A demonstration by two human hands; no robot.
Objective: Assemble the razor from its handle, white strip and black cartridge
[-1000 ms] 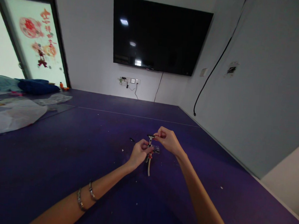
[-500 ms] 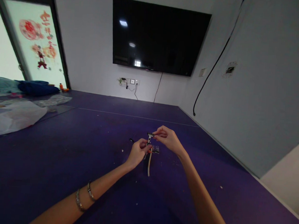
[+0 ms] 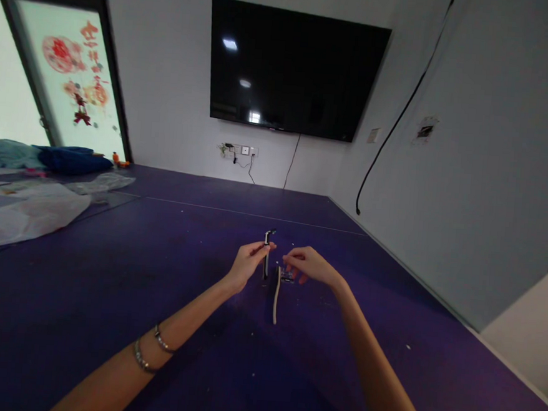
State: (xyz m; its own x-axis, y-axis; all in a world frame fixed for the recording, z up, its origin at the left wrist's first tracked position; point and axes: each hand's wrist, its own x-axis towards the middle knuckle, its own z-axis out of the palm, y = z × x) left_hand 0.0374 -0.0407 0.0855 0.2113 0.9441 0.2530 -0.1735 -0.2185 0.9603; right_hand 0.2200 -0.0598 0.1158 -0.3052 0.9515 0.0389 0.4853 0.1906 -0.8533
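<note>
My left hand [image 3: 246,265] is closed around the handle of a slim black-and-silver razor [image 3: 267,255]. The razor stands roughly upright, its head above my fingers. To the right, my right hand [image 3: 311,264] hovers with bent fingers apart and nothing visible in them. Below its fingertips, a small clear plastic case [image 3: 287,276] with dark parts inside lies on the purple floor [image 3: 191,312]. A thin cream-coloured stick or tube [image 3: 275,299] lies between my hands, its far end beside the case.
Crumpled clear plastic sheeting [image 3: 43,211] spreads over the floor at left, with dark blue cloth [image 3: 73,161] behind it. A black cable [image 3: 392,129] hangs down the right wall. A television [image 3: 295,69] is mounted on the far wall.
My right hand has come away from the razor's head and dropped toward the clear case. My left hand has lifted the razor slightly leftward and turned it, so its head shows from the side.
</note>
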